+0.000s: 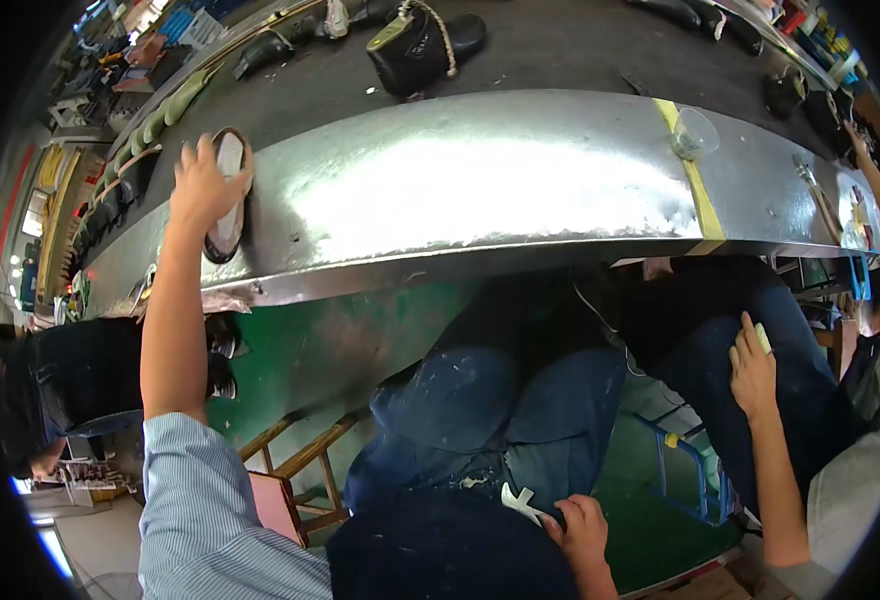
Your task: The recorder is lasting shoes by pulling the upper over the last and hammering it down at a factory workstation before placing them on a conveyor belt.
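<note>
**Shoe at 10 o'clock, tool at 5, stuff all around**

Only the head view here, 12 at the top. The shoe [226, 228] sits at 10 o'clock on the metal surface [490, 180], pale inner face showing inside a dark rim. The left hand [210, 190] has its fingers spread and thumb across the upper end, so it blocks part of the shoe. Can't tell if it's really gripping or just resting there.

Right hand [582, 530] is down at 5, over the lap, fingers curled around a silvery tool [522, 500] with a forked head. Its handle is mostly hidden by the hand.

As for clutter: a black boot [410, 62] with a cord hanging off it is at 12, and a line of dark and olive footwear [140, 175] runs past the shoe at 10. Over at 2 there's a clear plastic cup [696, 134] by a strip of yellow tape [702, 195].

Lower down, a wooden stool [322, 450] crowds in at 7 and a blue metal frame [705, 480] at 4. A co-worker's hand [755, 375], something pale on one finger, is between 3 and 4.
</note>
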Action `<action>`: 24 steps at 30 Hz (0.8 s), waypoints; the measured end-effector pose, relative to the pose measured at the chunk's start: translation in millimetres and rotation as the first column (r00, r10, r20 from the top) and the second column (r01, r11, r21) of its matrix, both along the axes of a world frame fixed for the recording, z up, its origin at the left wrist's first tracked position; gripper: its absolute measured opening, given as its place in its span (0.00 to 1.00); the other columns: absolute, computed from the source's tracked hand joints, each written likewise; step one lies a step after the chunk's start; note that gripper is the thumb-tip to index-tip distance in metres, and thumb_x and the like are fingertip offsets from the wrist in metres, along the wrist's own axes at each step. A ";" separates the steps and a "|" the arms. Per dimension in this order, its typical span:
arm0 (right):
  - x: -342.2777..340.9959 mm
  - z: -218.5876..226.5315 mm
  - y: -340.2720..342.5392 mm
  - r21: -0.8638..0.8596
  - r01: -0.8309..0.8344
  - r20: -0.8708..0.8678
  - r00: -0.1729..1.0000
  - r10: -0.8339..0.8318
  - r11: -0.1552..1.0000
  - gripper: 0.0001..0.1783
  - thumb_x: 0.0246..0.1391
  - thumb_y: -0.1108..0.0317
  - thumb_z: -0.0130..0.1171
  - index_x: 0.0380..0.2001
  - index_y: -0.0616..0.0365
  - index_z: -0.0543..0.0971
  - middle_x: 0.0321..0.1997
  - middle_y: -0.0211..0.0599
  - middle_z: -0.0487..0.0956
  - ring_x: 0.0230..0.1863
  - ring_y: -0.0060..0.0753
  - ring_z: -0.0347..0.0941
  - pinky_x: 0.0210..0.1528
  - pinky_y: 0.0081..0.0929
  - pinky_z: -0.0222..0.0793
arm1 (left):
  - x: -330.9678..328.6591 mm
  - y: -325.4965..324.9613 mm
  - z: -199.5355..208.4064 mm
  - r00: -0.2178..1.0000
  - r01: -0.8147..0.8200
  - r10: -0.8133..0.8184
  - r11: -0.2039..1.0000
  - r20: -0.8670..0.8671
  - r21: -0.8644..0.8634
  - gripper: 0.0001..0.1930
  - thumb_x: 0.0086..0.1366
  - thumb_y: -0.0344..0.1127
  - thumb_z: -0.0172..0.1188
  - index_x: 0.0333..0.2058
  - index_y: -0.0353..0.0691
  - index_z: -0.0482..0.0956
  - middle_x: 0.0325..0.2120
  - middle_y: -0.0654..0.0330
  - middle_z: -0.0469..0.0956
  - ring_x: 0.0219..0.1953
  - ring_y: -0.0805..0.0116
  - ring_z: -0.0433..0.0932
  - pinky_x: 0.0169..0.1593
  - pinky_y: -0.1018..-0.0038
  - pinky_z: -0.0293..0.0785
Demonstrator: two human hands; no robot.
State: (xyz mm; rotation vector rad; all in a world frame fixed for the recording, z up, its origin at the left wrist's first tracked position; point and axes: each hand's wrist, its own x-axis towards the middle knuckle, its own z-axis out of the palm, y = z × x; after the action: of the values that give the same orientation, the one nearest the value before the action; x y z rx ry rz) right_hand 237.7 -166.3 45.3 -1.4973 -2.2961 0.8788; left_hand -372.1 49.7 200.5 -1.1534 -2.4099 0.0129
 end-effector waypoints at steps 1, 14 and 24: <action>0.5 5.0 2.6 0.012 -0.057 0.014 0.998 0.057 0.998 0.18 0.41 0.63 0.72 0.37 0.55 0.79 0.40 0.39 0.75 0.41 0.47 0.74 0.41 0.39 0.73 | -33.3 -44.3 -9.9 0.998 -0.057 0.057 0.998 0.014 0.012 0.42 0.54 0.51 0.66 0.63 0.39 0.61 0.62 0.40 0.63 0.63 0.41 0.64 0.58 0.54 0.68; 25.6 2.2 -6.2 -0.611 0.110 -0.141 0.959 -0.245 0.784 0.11 0.59 0.61 0.58 0.32 0.59 0.76 0.23 0.38 0.77 0.23 0.33 0.74 0.29 0.29 0.70 | 117.9 -216.1 -66.2 -0.522 -0.403 -0.801 0.535 0.294 0.743 0.38 0.68 0.53 0.51 0.66 0.33 0.53 0.59 0.46 0.68 0.55 0.42 0.74 0.55 0.54 0.76; 37.4 15.4 25.1 -0.869 -0.193 -0.492 0.428 -0.758 0.455 0.26 0.52 0.66 0.61 0.52 0.59 0.66 0.45 0.37 0.71 0.33 0.27 0.68 0.32 0.20 0.64 | 338.8 -171.1 -176.6 -0.265 0.338 -0.424 0.800 0.866 0.496 0.41 0.62 0.46 0.64 0.66 0.31 0.55 0.56 0.43 0.72 0.56 0.54 0.74 0.58 0.64 0.71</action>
State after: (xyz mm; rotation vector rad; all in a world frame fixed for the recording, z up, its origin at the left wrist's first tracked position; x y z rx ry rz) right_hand 275.1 -141.1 60.7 -1.1499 -0.6239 2.1782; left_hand -33.4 -121.4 23.9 -2.5062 -2.7061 -1.9163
